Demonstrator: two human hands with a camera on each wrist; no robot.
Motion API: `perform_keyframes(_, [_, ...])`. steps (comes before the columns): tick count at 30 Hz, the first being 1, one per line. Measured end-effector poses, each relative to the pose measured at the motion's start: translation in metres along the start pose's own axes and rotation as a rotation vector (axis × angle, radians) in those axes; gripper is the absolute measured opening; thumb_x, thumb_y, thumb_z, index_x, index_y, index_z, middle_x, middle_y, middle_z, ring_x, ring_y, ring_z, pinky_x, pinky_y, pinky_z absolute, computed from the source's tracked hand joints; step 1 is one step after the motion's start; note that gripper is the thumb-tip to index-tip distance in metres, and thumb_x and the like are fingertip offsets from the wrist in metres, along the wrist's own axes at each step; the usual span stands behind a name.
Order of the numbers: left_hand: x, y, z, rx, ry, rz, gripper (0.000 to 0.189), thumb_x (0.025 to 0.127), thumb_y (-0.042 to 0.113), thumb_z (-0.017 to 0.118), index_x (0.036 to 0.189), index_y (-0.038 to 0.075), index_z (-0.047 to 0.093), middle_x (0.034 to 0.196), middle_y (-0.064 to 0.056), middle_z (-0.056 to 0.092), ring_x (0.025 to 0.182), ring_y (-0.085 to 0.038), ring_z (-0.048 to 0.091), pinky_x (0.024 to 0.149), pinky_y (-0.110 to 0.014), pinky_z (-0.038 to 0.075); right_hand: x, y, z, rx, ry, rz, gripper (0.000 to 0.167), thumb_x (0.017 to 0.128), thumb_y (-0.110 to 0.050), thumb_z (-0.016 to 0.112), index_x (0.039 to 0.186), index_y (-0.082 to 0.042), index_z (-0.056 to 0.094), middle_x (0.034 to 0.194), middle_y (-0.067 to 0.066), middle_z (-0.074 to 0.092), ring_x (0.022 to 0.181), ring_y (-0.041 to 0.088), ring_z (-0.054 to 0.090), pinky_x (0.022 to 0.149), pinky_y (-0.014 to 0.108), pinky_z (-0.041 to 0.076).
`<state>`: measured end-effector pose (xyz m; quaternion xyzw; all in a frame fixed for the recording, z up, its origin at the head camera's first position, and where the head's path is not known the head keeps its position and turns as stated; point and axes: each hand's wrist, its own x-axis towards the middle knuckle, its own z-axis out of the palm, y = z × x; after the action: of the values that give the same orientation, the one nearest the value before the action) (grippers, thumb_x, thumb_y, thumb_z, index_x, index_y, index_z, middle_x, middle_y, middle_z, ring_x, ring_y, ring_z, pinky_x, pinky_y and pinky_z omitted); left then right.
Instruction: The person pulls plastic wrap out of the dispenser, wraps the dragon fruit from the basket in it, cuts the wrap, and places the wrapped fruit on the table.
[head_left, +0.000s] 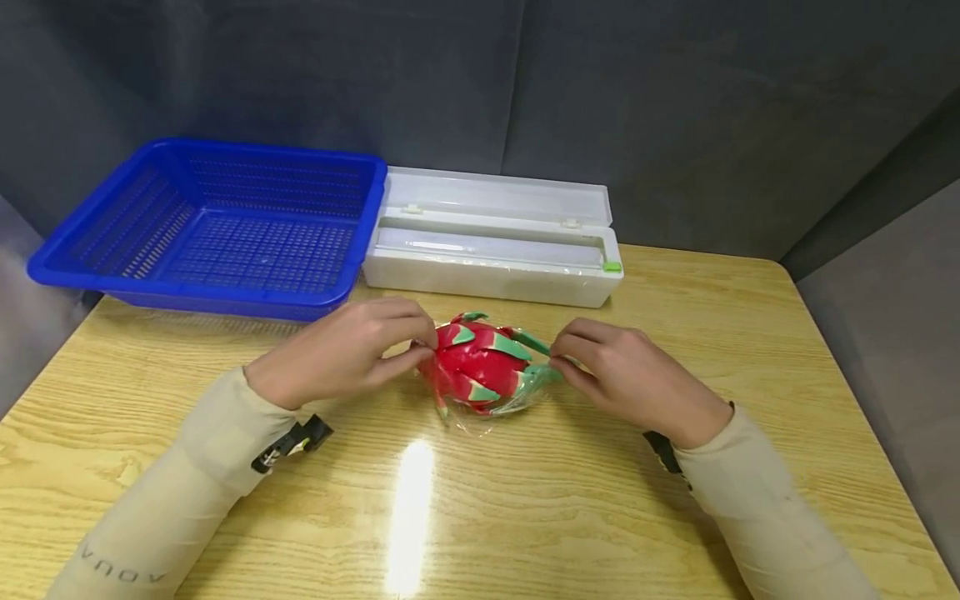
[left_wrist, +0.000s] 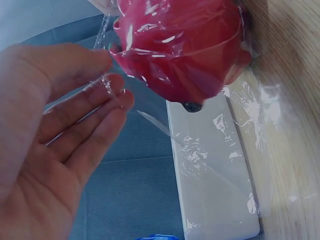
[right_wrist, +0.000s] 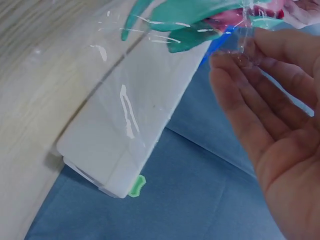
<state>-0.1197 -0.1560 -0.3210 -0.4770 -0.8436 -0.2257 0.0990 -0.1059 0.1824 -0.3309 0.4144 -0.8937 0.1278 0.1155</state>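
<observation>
A red dragon fruit (head_left: 480, 362) with green-tipped scales lies on the table under clear cling film (head_left: 476, 425). My left hand (head_left: 356, 346) is at its left end. In the left wrist view its thumb and fingertips pinch a gathered strand of the film beside the red end of the fruit. At the green-tipped end is my right hand (head_left: 630, 371). The right wrist view shows its thumb and index finger pinching film there, the other fingers loosely bent. Loose film (left_wrist: 260, 107) spreads out from the fruit on its near side.
Behind the fruit stands a white cling film dispenser (head_left: 487, 279), lid raised, a roll inside and a green slider (head_left: 612, 267) at its right end. A blue plastic basket (head_left: 225, 292) stands to its left. A dark curtain (head_left: 675, 125) hangs behind the wooden table (head_left: 562, 508).
</observation>
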Motion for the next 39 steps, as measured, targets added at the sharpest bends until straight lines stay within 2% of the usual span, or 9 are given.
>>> perform_keyframes(7, [0.004,-0.005,0.002,-0.022,-0.013,0.0,0.007,0.095,0.01,0.073,0.102,0.011,0.075,0.098,0.002,0.074,0.089,-0.009,0.068,0.083,-0.027,0.061,0.001,0.004,0.008,0.009,0.044,-0.011,0.011,0.087,-0.008,0.081,0.096,-0.007,0.075,0.096,0.003,0.073,0.083,0.011,0.072,0.071,0.029,0.062])
perform_keyframes(17, [0.005,-0.009,0.004,-0.075,-0.053,-0.083,0.01,0.098,0.013,0.07,0.106,0.012,0.076,0.102,0.002,0.078,0.092,-0.009,0.072,0.086,-0.029,0.062,0.003,0.007,0.018,0.038,0.046,0.001,0.013,0.087,-0.009,0.082,0.098,-0.007,0.076,0.099,0.004,0.073,0.087,0.012,0.073,0.076,0.03,0.063])
perform_keyframes(30, [0.005,-0.015,0.008,-0.113,-0.019,-0.069,0.011,0.097,0.011,0.07,0.106,0.012,0.076,0.1,0.004,0.076,0.085,-0.005,0.067,0.08,-0.025,0.06,0.002,0.012,0.025,0.075,0.063,0.012,0.013,0.089,-0.014,0.081,0.1,-0.008,0.076,0.097,0.002,0.076,0.085,0.011,0.074,0.076,0.03,0.064])
perform_keyframes(39, [0.006,-0.019,0.012,-0.118,0.031,-0.072,0.009,0.095,0.009,0.073,0.103,0.01,0.076,0.099,0.001,0.078,0.088,-0.008,0.071,0.081,-0.026,0.061,0.003,0.016,0.03,0.102,0.136,-0.016,0.012,0.086,-0.008,0.082,0.097,-0.008,0.076,0.091,0.002,0.077,0.079,0.009,0.073,0.07,0.029,0.063])
